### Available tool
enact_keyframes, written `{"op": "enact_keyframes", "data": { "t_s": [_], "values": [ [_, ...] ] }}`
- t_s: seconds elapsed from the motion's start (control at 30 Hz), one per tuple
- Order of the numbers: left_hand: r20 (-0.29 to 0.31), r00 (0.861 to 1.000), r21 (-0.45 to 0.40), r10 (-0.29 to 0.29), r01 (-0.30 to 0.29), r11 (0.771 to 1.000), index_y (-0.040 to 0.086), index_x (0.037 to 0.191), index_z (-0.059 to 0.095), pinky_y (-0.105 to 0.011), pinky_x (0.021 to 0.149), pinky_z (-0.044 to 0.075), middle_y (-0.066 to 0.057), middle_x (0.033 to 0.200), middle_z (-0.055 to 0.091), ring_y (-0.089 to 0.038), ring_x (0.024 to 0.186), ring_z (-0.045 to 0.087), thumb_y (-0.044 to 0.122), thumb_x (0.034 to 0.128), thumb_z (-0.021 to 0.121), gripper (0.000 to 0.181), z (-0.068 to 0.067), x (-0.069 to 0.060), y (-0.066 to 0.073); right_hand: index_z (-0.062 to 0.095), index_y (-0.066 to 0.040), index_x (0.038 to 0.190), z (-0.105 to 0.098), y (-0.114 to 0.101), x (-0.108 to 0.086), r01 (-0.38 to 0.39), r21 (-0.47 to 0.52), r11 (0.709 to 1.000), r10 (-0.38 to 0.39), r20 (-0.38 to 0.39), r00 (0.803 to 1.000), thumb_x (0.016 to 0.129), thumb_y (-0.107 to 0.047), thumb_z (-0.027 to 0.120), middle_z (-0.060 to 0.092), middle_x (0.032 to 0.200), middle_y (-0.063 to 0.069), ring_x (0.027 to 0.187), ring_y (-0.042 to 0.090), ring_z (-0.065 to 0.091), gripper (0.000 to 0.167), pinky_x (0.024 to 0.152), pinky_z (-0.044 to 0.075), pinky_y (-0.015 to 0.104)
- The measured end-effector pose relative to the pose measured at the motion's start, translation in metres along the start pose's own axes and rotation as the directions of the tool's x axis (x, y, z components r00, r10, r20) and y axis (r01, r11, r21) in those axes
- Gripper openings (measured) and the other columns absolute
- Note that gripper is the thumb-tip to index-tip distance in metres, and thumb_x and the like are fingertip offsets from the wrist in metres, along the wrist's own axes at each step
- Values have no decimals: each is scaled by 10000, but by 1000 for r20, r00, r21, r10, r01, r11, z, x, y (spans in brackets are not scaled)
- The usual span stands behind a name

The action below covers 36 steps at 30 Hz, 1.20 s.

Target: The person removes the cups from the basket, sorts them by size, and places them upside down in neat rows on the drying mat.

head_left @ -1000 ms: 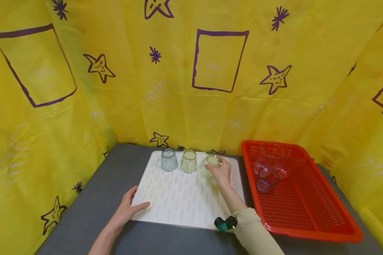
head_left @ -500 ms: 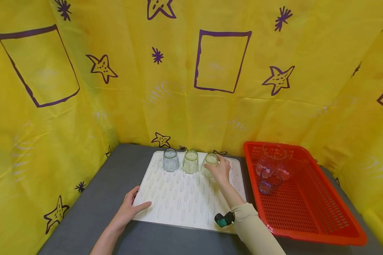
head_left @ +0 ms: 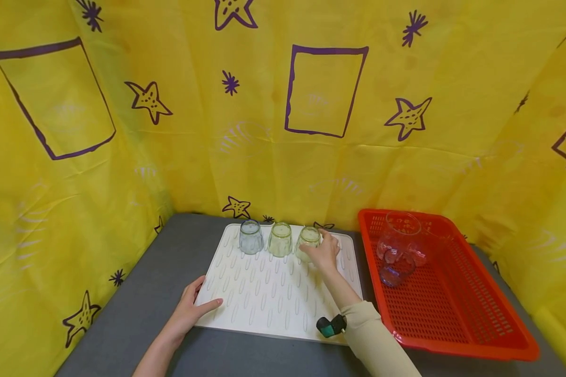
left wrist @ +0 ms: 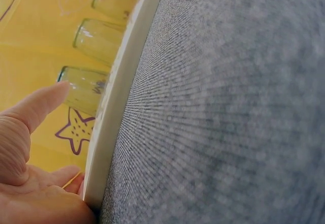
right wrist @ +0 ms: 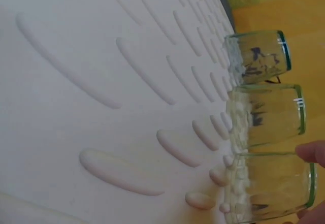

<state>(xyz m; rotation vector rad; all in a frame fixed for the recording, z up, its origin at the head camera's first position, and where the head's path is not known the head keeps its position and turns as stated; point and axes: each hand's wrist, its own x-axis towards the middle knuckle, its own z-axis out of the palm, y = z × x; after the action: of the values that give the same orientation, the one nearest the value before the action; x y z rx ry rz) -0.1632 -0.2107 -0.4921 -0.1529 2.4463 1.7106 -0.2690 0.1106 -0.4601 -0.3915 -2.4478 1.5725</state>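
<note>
My right hand holds a pale green glass near its top, thumb on the left and fingers on the far right side. This glass stands on a white ridged mat. To its left, in a row along the mat's back edge, stand another pale green glass and a bluish glass. In the right wrist view, fingertips touch the nearest glass. My left hand rests at the mat's left front edge, its thumb stretched out over the top; its other fingers are partly hidden.
A red perforated basket stands right of the mat, holding a large clear glass vessel and a purple glass cup at its back left. Dark grey table surface surrounds the mat. Yellow patterned cloth hangs behind and at the sides.
My right hand has moved the green glass slightly left into line with the others; it went from tilted to upright. My left hand has stayed at the mat's edge.
</note>
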Motion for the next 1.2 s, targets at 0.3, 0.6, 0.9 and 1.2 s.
{"op": "enact_keyframes", "data": {
  "t_s": [0.3,0.6,0.9,1.2],
  "values": [
    [3,1000,11,-11,11,1000,-65,1491,176,-531,1065,238,-275,1470,165,-395,1322,247,241,838,768,932,0,1,-1,455,-94,1395,-17,-17,-17,-43,151,988,44,-2,999,776,-173,789,339,1420,178,1299,384,306,708,1018,338,552],
    [6,1000,12,-9,9,1000,-58,1490,198,-525,1055,236,-269,1487,152,-386,1323,241,256,863,744,889,0,3,-3,426,-97,1412,-32,-31,-39,-85,332,939,66,67,996,849,-196,741,365,1420,143,1204,340,346,652,896,377,445],
    [4,1000,1,9,-9,1000,-61,1487,215,-500,1038,244,-266,1488,161,-374,1307,259,251,865,740,872,2,2,-2,429,-128,1422,-58,-40,-65,-49,362,931,7,114,993,861,-206,738,394,1419,102,1204,309,365,645,908,370,418],
    [-4,1000,-2,15,-15,1000,-68,1483,221,-506,1044,238,-270,1482,171,-378,1309,261,239,857,748,873,1,1,-2,389,-140,1441,-96,-41,-78,-13,341,940,-40,147,988,892,-182,710,371,1446,78,1227,285,355,637,947,366,392]
  ]
}}
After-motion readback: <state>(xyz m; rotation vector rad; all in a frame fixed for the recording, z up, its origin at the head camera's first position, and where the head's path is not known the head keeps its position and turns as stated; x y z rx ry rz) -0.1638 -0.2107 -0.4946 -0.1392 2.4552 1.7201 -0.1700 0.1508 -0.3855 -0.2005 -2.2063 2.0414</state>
